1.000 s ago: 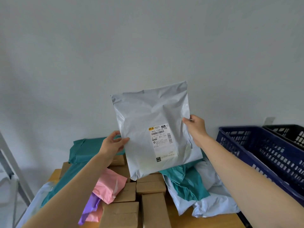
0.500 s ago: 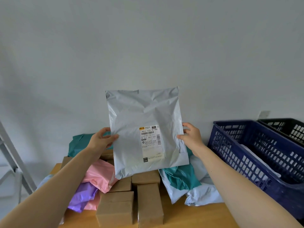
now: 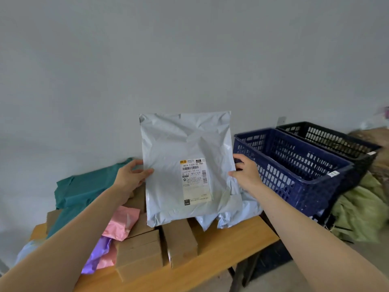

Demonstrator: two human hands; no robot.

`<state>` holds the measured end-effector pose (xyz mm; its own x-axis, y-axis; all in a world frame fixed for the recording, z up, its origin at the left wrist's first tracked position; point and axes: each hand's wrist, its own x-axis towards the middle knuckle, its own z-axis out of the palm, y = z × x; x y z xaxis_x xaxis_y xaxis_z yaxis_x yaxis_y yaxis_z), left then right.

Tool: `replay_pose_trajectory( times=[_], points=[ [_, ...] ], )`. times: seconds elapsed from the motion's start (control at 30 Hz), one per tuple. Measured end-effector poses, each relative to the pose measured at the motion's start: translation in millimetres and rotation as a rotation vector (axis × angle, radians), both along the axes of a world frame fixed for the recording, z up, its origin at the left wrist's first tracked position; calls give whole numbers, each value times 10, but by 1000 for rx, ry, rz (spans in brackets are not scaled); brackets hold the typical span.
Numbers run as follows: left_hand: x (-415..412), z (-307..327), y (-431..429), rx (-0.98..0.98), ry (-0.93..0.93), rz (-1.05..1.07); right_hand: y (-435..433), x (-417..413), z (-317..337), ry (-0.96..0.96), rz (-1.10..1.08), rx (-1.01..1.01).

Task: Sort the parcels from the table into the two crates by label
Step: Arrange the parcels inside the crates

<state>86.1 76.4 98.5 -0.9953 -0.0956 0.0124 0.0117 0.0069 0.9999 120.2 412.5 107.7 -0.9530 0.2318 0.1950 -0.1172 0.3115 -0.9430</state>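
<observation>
I hold a pale grey poly-mailer parcel (image 3: pixel 179 144) upright above the table, its printed label (image 3: pixel 194 181) facing me. My left hand (image 3: pixel 131 178) grips its left edge and my right hand (image 3: pixel 245 173) grips its right edge. Right of the parcel stands a blue crate (image 3: pixel 294 175), and a black crate (image 3: pixel 336 142) sits behind it. On the wooden table (image 3: pixel 231 247) lie several brown cardboard boxes (image 3: pixel 139 251), teal mailers (image 3: pixel 84 190), a pink mailer (image 3: pixel 122 223), a purple mailer (image 3: pixel 96 256) and more pale grey mailers (image 3: pixel 237 216).
A plain grey wall runs behind the table. Greenish sacks (image 3: pixel 362 211) are heaped on the floor right of the crates. The table's right edge ends just before the blue crate, with dark legs below.
The view has swung right and down, so both crates show more fully. The grey parcel stays upright in both hands and now sits closer to the blue crate.
</observation>
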Motion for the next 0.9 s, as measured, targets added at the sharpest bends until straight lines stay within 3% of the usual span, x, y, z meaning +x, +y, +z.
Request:
replay_pose_trajectory(
  times=[0.43,0.9],
  points=[
    [172,-138,1203,-148,4,-259,936,1061,-162,7,-292,27],
    [222,-227,3554,-143,-25,-363,2994,1423,-355,-19,-483,34]
  ],
)
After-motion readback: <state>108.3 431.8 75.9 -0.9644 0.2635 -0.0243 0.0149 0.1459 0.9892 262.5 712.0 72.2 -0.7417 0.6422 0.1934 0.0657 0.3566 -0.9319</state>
